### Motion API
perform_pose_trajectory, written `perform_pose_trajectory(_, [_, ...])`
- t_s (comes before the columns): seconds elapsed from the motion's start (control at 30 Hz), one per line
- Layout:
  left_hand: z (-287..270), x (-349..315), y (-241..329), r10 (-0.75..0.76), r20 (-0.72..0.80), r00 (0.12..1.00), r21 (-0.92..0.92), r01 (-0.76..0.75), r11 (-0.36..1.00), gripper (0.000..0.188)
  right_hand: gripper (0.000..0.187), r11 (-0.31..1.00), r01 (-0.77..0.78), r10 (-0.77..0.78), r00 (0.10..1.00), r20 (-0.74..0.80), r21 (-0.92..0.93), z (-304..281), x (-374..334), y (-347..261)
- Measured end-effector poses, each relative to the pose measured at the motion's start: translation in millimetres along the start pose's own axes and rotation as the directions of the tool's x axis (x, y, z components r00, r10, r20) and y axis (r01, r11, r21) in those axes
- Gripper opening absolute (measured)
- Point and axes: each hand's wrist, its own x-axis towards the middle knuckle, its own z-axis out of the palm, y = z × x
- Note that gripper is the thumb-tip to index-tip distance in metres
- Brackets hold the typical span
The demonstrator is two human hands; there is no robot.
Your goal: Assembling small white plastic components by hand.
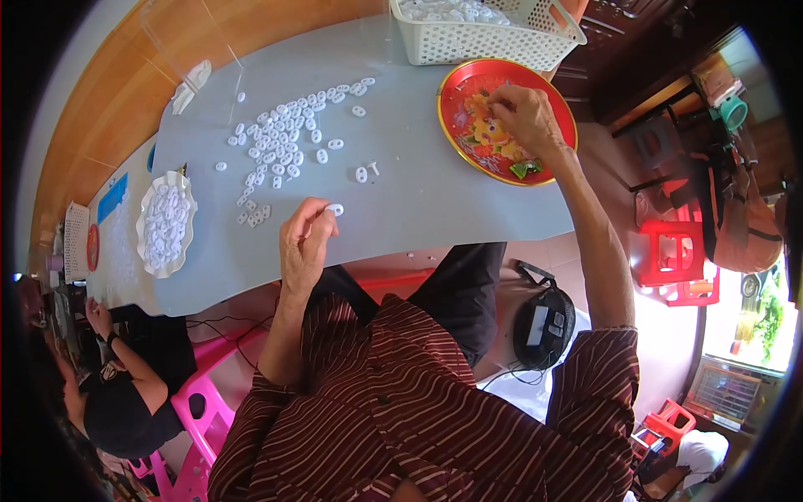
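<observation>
Between the thumb and fingertips of my left hand [304, 241] is a small white oval plastic piece [335, 209] with holes in it, held above the table's near edge. My right hand [532, 122] reaches over a round red tray [448, 113] with a gold rim and a flower pattern. Its fingertips are pinched together low over the tray; whatever they hold is too small to make out. Several similar white pieces [288, 134] lie scattered left of centre. One loose oval piece [361, 175] rests beside a tiny white part [374, 168]. A green wrapper [525, 170] lies in the tray.
A scalloped white dish [191, 219] full of white pieces stands at left. Behind the red tray is a perforated white basket [477, 43] with more inside. A crumpled white cloth [192, 86] lies far left. Another person's arm [117, 343] reaches the table's left end.
</observation>
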Motion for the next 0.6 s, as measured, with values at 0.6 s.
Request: perform_pose_trajectory(0.6, [3.2,0.0,-3.4,0.018,0.000,1.000,-0.029,-0.018,0.999,0.016,0.008,0.977,0.138,-0.095,0.964,0.249,-0.163,10.2,41.4,-3.9])
